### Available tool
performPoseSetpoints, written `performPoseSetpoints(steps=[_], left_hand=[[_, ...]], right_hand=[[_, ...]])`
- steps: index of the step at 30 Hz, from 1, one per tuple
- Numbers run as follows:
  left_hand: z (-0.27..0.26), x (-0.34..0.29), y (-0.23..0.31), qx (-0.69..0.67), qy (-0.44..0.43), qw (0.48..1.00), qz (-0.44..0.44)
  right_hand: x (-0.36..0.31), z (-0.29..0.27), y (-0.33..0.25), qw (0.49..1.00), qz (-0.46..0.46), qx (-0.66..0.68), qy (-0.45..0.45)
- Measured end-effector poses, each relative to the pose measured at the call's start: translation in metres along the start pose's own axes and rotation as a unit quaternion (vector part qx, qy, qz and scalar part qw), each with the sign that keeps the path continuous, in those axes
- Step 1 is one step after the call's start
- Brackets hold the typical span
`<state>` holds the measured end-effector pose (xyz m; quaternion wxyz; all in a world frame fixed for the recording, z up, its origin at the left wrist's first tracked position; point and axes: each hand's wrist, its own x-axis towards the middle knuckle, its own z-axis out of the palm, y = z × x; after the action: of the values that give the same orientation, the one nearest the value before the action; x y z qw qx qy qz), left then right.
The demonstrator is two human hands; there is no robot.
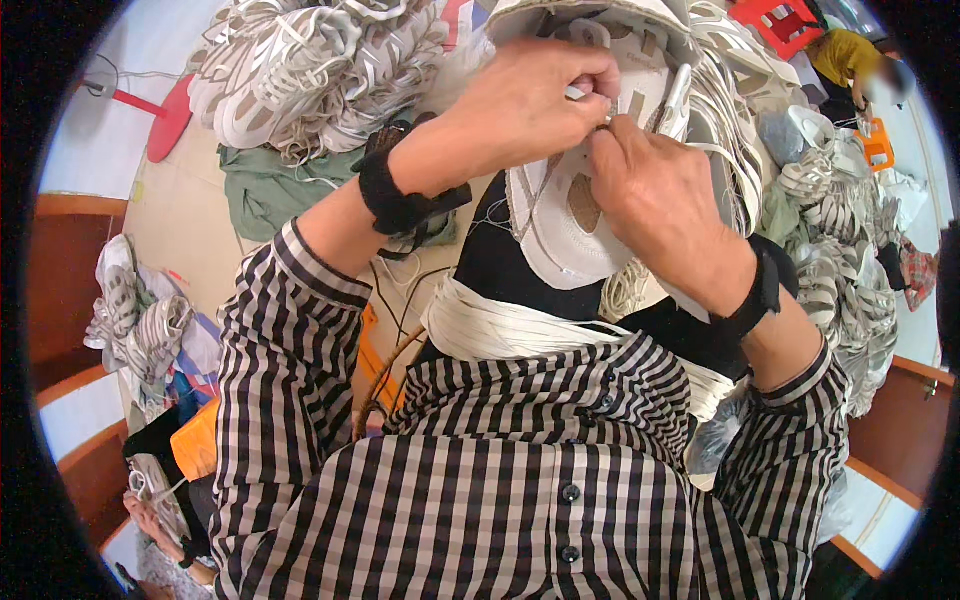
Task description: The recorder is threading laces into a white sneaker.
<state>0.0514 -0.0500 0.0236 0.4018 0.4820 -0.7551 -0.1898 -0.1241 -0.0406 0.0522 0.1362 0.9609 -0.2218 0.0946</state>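
A white shoe upper [562, 255] with beige patches lies over my dark-clothed lap, beneath both hands. My left hand [530, 105] is closed in a pinch above it, with a short white bit of shoelace showing between thumb and fingers. Close against it, my right hand [660, 180] is also closed, its fingertips pinched near the eyelet area; what they grip is mostly hidden. Both wrists wear black bands. A thick bundle of white shoelaces [500, 325] rests across my lap, and more uppers [740, 130] hang just right of my hands.
Piled shoe uppers [290, 75] stand at the far left by a green cloth [265, 190]; another heap [845, 270] lies right. A red stand [172, 120], a red stool [780, 22] and an orange stool [877, 145] surround me. Another person's hand [143, 515] touches a shoe at lower left.
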Motion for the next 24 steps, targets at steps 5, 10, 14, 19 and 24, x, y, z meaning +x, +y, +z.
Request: performPoseSetpoints(steps=[5, 10, 14, 19, 24], left_hand=[[0.003, 0.002, -0.002, -0.015, -0.012, 1.0, 0.025], [0.006, 0.004, -0.007, -0.023, -0.015, 0.999, 0.029], [0.004, 0.005, -0.009, -0.046, -0.022, 0.998, 0.021], [0.002, 0.005, -0.007, -0.036, -0.039, 0.999, 0.002], [0.002, 0.007, -0.007, -0.025, -0.031, 0.999, 0.02]], right_hand=[[-0.012, -0.005, 0.016, 0.993, -0.01, 0.117, -0.019], [-0.02, -0.002, 0.027, 0.97, 0.04, 0.24, 0.019], [-0.023, -0.005, 0.033, 0.952, 0.124, 0.277, 0.032], [-0.023, -0.003, 0.036, 0.975, 0.066, 0.209, 0.032], [-0.021, 0.002, 0.039, 0.983, 0.094, 0.152, 0.031]])
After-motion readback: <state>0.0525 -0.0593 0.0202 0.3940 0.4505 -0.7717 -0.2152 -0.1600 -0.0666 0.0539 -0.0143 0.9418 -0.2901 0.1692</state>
